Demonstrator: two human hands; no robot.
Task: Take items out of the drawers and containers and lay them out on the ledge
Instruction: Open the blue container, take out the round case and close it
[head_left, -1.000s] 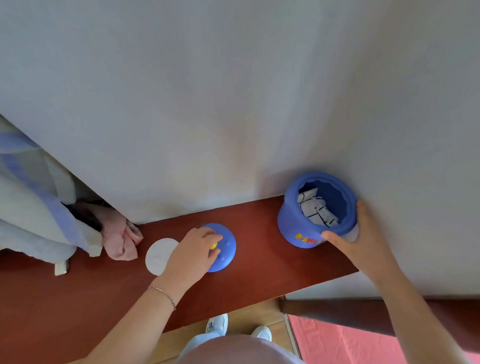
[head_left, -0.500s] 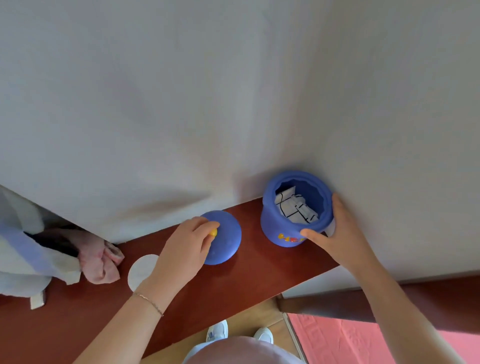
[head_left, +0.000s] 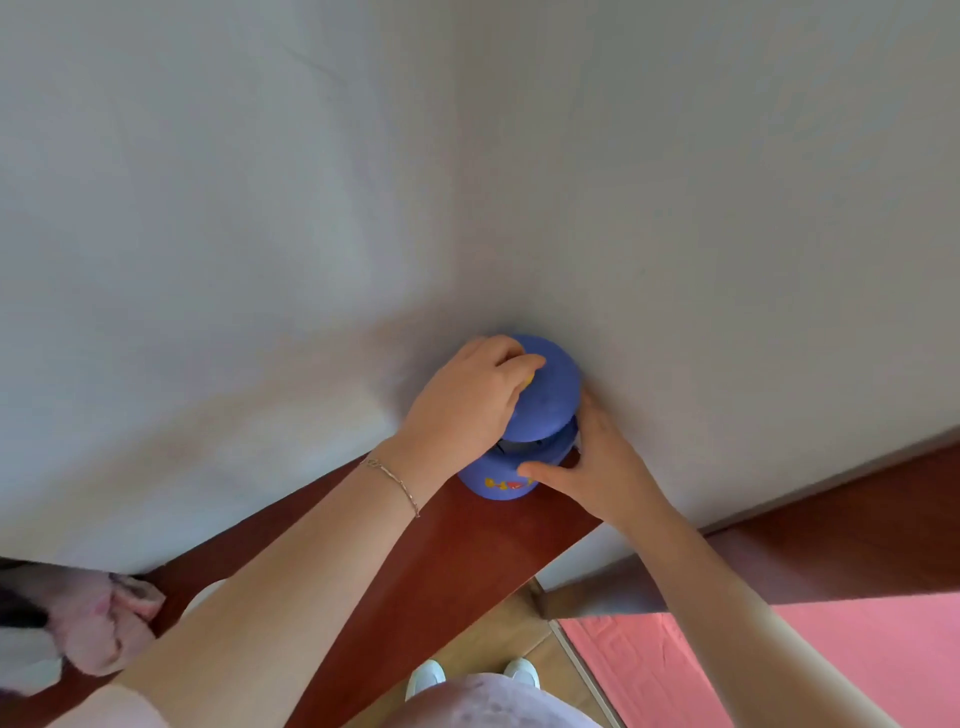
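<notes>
— Where's she at w/ the jar?

— Blue jar (head_left: 501, 475) sits at the far right end of the ledge (head_left: 452, 551), tucked into the wall corner. Left hand (head_left: 467, 410) has the lid (head_left: 548, 392) by its yellow knob, fingers curled round it, and the lid hangs tilted over the jar's mouth, not seated. A dark gap shows under the lid's near edge.

— And the right?

— Right hand (head_left: 597, 457) is wrapped round the jar's right side, thumb across the front by the little yellow and red picture, fingers bent behind. Steadying it, I'd say.

— So is anything laid out yet?

— Not much that I can see. Near left there's a pink cloth (head_left: 111, 618) bunched at the ledge's end, touching something grey and white at the frame edge. A pale round thing (head_left: 200, 597) peeks out from under her left forearm, mostly hidden, can't tell what it is.

— Jar emptied, then?

— Can't tell, inside's too dark through that gap. If stuff's in there, it's not out on the ledge. Lid over the mouth looks like opening or closing, could be either. My guess: task's early, most of the ledge btw the cloth and jar is bare wood, and no drawers in view at all.
</notes>
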